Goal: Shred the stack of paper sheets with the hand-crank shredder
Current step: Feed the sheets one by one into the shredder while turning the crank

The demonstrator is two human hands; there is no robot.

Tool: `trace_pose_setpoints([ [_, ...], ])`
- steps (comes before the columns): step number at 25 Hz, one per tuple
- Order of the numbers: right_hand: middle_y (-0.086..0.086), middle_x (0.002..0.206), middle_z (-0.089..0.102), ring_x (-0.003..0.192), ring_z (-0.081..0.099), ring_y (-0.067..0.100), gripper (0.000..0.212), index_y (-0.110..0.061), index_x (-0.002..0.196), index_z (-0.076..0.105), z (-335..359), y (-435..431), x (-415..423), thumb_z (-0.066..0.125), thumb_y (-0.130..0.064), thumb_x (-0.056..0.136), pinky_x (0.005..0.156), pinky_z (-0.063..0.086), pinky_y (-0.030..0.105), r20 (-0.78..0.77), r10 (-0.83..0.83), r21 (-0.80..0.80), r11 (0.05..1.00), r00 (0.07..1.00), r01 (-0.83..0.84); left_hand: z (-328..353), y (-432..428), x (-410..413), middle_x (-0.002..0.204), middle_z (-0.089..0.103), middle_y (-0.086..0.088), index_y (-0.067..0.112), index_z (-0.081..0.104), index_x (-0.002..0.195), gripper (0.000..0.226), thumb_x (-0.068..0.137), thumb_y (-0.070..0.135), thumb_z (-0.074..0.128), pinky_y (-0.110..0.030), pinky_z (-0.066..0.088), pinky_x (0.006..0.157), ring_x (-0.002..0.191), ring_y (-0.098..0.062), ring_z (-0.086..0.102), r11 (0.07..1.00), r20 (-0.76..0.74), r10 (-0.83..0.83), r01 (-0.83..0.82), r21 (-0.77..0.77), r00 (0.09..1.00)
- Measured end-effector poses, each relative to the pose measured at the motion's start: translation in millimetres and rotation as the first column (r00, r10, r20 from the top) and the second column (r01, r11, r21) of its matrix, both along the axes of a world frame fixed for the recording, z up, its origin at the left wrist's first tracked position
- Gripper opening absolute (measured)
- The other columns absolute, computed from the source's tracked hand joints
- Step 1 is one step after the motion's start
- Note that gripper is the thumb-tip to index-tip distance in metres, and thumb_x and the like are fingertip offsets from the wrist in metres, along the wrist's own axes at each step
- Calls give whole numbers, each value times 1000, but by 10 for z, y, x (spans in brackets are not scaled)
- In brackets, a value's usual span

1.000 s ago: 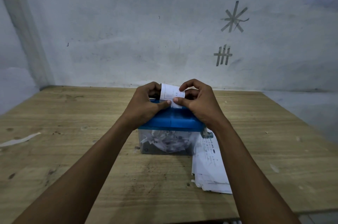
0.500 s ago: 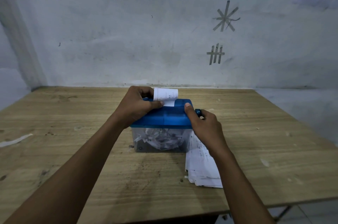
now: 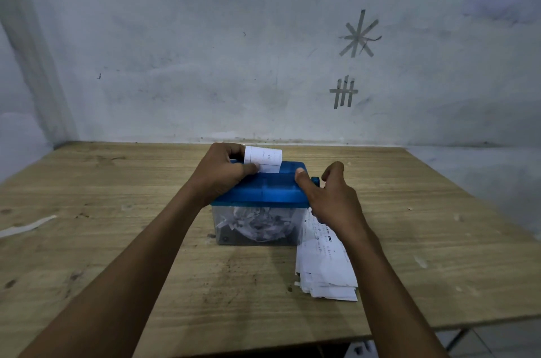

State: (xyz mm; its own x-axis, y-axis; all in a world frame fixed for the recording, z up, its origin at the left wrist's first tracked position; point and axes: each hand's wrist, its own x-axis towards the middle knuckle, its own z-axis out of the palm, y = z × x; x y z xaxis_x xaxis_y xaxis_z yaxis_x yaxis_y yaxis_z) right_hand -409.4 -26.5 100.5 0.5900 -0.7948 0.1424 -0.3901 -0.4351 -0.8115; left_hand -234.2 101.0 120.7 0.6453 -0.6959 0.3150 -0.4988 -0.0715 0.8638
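A pale, scuffed wall (image 3: 205, 50) fills the upper half of the view, with two grey tape marks (image 3: 358, 35) stuck on it to the right of centre, one a star and the one below it a hatch. Below the wall lies a wooden table (image 3: 87, 240), its top stained and speckled.

The shredder (image 3: 263, 191) stands upright towards the back of the table, near its middle, between the two forearms. It has a blue lid on top and a clear bin (image 3: 222, 223) underneath that is partly filled with white shreds. The stack of paper sheets (image 3: 325, 270) lies flat on the table just beside the shredder's right side, fanned a little at its near end. It runs under the right wrist.

The left hand (image 3: 222, 173) rests on the lid's left end, its thumb and fingers pinching a single sheet (image 3: 263, 157) that stands up out of the slot, curling at the top. The right hand (image 3: 330, 196) is at the lid's right end, thumb tip lying on the blue top and fingers curled just past the small blue crank (image 3: 315, 181). I cannot tell whether they grip the crank.

A loose strip of paper (image 3: 27, 226) lies far off at the table's left edge.
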Motion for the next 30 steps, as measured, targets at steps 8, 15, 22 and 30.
trace_pose_setpoints([
  [8, -6, 71, 61, 66, 60, 14, 36, -20, 83, 55, 160, 5, 30, 60, -55, 90, 55, 42, 29, -26, -67, -288, 956, 997, 57, -56, -29, 40, 109, 74, 3, 18, 73, 111, 25, 86, 16, 76, -39, 55, 96, 104, -15, 67, 995, 61, 58, -62, 80, 996],
  [15, 6, 56, 61, 43, 46, 17, 46, -3, 77, 72, 751, -358, 222, 67, -49, 84, 46, 36, 21, -443, 200, -65, 965, 874, -254, -35, -6, -22, 105, 73, 6, 24, 72, 106, 44, 67, 42, 66, -45, 56, 92, 98, -15, 68, 983, 122, 83, -101, 156, 989],
  [22, 9, 103, 77, 101, 73, 24, 39, -4, 103, 77, 299, -669, -215, 66, -39, 89, 83, 61, 37, 160, 495, 44, 861, 854, -507, -25, -71, 7, 106, 62, 15, 29, 56, 115, 56, 78, 68, 72, -40, 52, 89, 98, -14, 62, 935, 344, 81, -190, 298, 935],
  [30, 4, 58, 58, 39, 48, 14, 37, -11, 99, 61, 78, -700, 358, 63, -48, 95, 36, 35, 20, 151, 139, 502, 842, 979, -197, -61, -90, 15, 117, 65, 12, 34, 49, 118, 88, 55, 96, 51, -43, 52, 91, 101, -15, 62, 919, 420, 47, -204, 336, 906],
])
